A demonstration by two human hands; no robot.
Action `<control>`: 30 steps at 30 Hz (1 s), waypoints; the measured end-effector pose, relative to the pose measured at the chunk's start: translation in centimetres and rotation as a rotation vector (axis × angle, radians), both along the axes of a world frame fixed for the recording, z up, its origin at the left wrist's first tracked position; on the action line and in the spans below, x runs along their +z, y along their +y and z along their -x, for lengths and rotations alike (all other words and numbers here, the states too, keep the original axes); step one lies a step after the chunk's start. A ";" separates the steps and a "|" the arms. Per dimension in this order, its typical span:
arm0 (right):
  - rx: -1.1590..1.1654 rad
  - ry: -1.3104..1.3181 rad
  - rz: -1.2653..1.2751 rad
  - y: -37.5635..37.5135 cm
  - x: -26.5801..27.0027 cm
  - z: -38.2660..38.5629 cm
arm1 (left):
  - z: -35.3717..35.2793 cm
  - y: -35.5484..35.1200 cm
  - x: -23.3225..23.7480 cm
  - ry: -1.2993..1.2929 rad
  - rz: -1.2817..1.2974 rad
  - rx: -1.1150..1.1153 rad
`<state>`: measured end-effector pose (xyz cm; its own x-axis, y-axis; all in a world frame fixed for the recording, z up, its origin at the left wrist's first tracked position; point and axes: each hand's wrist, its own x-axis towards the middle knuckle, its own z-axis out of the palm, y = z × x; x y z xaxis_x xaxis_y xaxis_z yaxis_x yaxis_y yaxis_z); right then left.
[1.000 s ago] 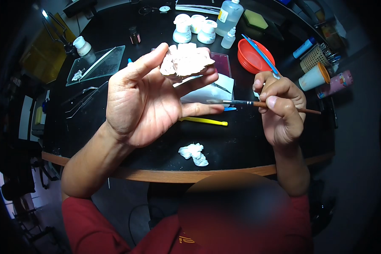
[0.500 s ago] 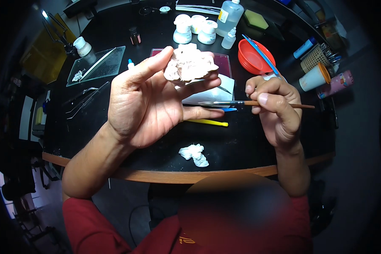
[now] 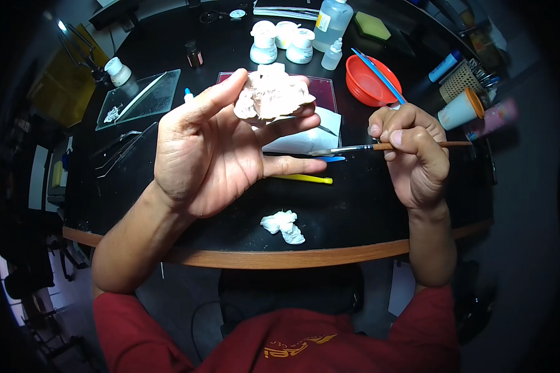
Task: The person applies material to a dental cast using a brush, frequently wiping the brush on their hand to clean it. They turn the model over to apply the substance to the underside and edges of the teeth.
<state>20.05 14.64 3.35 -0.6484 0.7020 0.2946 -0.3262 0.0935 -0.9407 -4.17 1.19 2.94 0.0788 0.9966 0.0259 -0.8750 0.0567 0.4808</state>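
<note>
A rough, off-white plaster model (image 3: pixel 274 96) is held up in my left hand (image 3: pixel 208 149), gripped between the thumb and fingers, with the little finger stretched out below it. My right hand (image 3: pixel 417 152) pinches a thin brush (image 3: pixel 354 148) with a brown wooden handle. The brush lies nearly level, its tip pointing left, just past the end of my left little finger. Brush and plaster are apart. Under the hands lie a white sheet (image 3: pixel 298 138), a yellow stick (image 3: pixel 305 178) and a crumpled white tissue (image 3: pixel 284 226) on the black table.
White jars (image 3: pixel 264 46) stand at the back beside a clear bottle (image 3: pixel 333 25) and a small dropper bottle (image 3: pixel 332 56). A red bowl (image 3: pixel 361 87) has a blue-handled tool across it. At left are a glass slab (image 3: pixel 162 96) and metal tweezers (image 3: pixel 121 152).
My right hand has shifted slightly right, drawing the brush away from my left hand. The left hand still holds the plaster model almost in place. The head view has shifted a little.
</note>
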 end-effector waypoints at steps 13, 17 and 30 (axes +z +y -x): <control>0.005 -0.006 0.013 0.5 0.0 -0.2 | 0.3 0.1 0.1 -0.026 -0.016 0.020; -0.015 0.049 0.020 0.1 0.0 0.0 | 0.4 0.0 0.3 -0.043 -0.001 0.029; 0.006 0.006 -0.098 0.4 -0.1 0.0 | 0.8 0.3 -0.1 -0.010 -0.035 0.028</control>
<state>20.05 15.03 3.27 -0.6504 0.6660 0.3653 -0.3325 0.1827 -0.9252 -5.01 1.47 2.87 0.0506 0.9969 0.0609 -0.8808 0.0157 0.4733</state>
